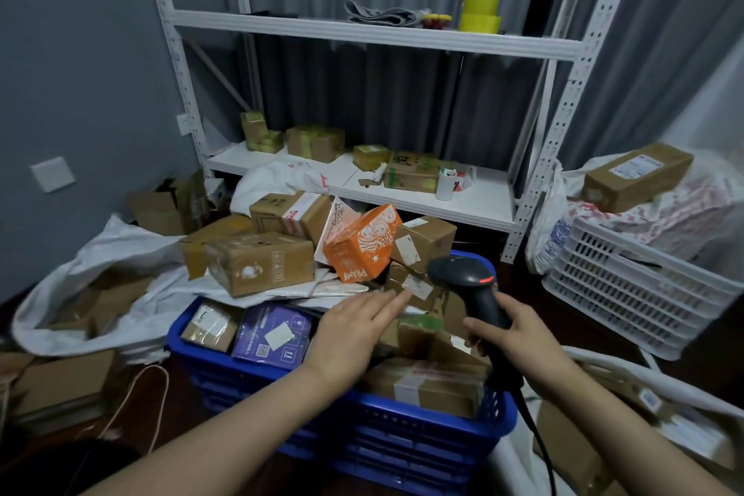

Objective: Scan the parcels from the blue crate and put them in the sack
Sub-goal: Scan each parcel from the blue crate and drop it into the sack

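Left grip (354, 328) spread flat and empty over parcels (435, 383) in blue crate (241, 374), barcode scanner (467, 278) clasped in right grip (517, 336)

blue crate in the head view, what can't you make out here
Parcels under the left hand: head view, the hand and forearm cover that part of the blue crate.
Trigger on the scanner: head view, fingers of the right hand wrap the grip.
Label on the purple parcel: head view, too small and blurred to read.
Lower-right sack: head view, cut off by the frame edges.
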